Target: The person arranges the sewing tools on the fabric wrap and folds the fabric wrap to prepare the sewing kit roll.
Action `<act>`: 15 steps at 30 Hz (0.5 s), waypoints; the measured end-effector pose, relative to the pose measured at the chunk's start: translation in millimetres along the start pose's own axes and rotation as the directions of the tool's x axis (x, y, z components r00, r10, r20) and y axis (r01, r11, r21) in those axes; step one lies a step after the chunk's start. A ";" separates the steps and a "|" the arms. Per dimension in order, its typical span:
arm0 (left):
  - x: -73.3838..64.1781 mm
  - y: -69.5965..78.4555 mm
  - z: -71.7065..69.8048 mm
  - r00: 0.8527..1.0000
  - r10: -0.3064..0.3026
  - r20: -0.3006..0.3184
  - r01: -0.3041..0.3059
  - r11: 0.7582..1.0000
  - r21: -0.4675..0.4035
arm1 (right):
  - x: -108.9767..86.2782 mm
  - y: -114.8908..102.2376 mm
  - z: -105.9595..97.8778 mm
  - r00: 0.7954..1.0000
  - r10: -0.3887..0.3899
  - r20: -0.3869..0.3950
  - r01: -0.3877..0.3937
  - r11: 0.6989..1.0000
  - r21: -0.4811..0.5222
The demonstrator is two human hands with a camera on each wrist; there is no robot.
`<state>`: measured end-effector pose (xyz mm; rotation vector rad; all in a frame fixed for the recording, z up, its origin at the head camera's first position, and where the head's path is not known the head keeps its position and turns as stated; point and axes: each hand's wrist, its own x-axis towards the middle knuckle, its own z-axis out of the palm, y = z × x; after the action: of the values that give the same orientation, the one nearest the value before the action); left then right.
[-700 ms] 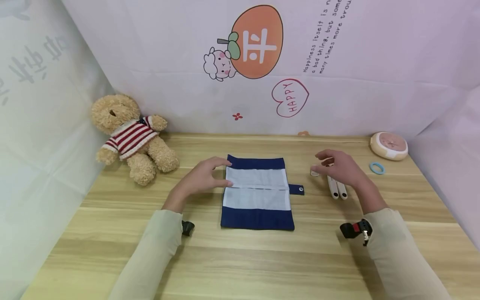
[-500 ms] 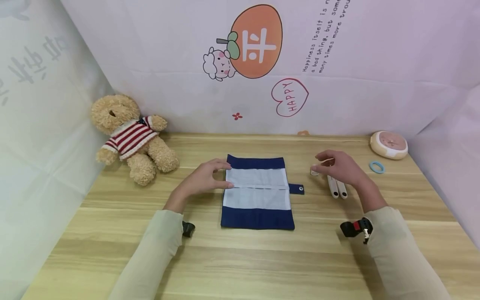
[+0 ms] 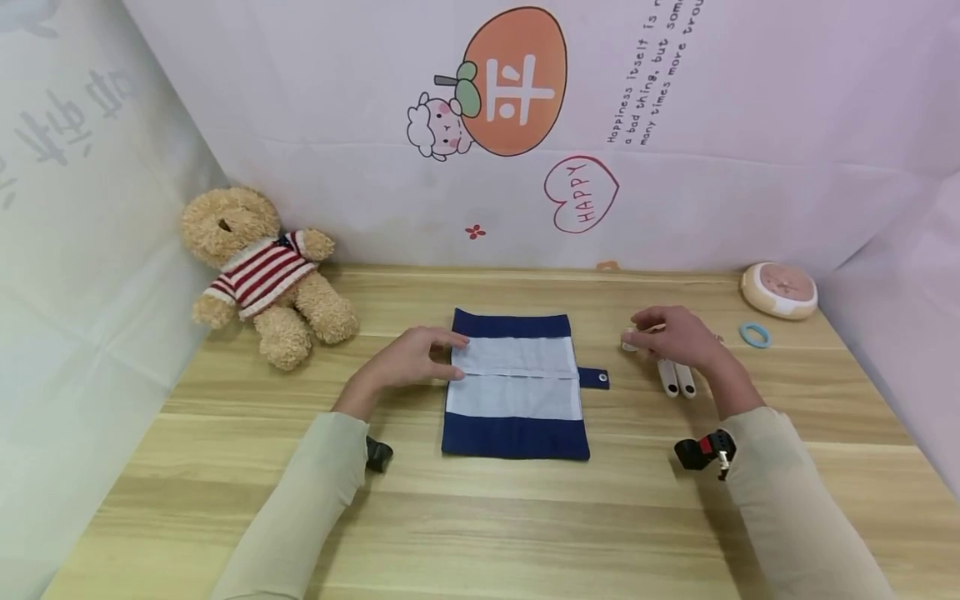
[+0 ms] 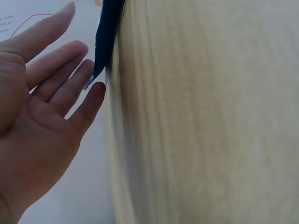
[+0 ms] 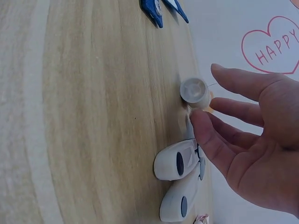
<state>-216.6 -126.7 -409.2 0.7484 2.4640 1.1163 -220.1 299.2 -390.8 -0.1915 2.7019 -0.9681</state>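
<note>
Two hands bracket an open cloth pouch [image 3: 517,398] on a wooden bench [image 3: 525,533]; the left hand [image 3: 408,358], its thumb and fingers apart, is at the pouch's left edge, contact unclear; the right hand [image 3: 678,337], thumb and fingertips also apart, is the nearer to a small white pot [image 5: 194,90], right of the pouch beyond its strap [image 3: 588,378], just off the fingertips; the pot is short and round-faced; the squarish pouch, navy at both ends, pale between, has a seam running strapward.
</note>
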 end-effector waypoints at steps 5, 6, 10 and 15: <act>-1.0 0.3 -0.8 0.999 -0.011 0.034 0.011 1.000 0.022 | 4.1 0.6 1.3 1.000 0.003 -0.003 -0.003 1.000 -0.011; -1.2 0.5 -1.0 0.999 -0.011 0.040 0.010 1.000 0.027 | 4.8 0.4 1.7 1.000 0.005 -0.003 -0.006 1.000 -0.013; -0.6 1.2 -1.5 0.998 -0.013 0.066 0.010 0.999 0.042 | 6.4 -1.4 2.7 1.000 0.011 0.002 -0.011 1.000 -0.019; -0.2 0.6 -1.7 0.996 -0.016 0.084 0.011 0.998 0.061 | 5.4 -4.3 3.6 1.000 -0.004 -0.007 0.004 0.999 -0.046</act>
<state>-217.1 -127.6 -407.6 0.7783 2.4377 0.9887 -224.0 292.6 -391.8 -0.2032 2.7334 -0.9096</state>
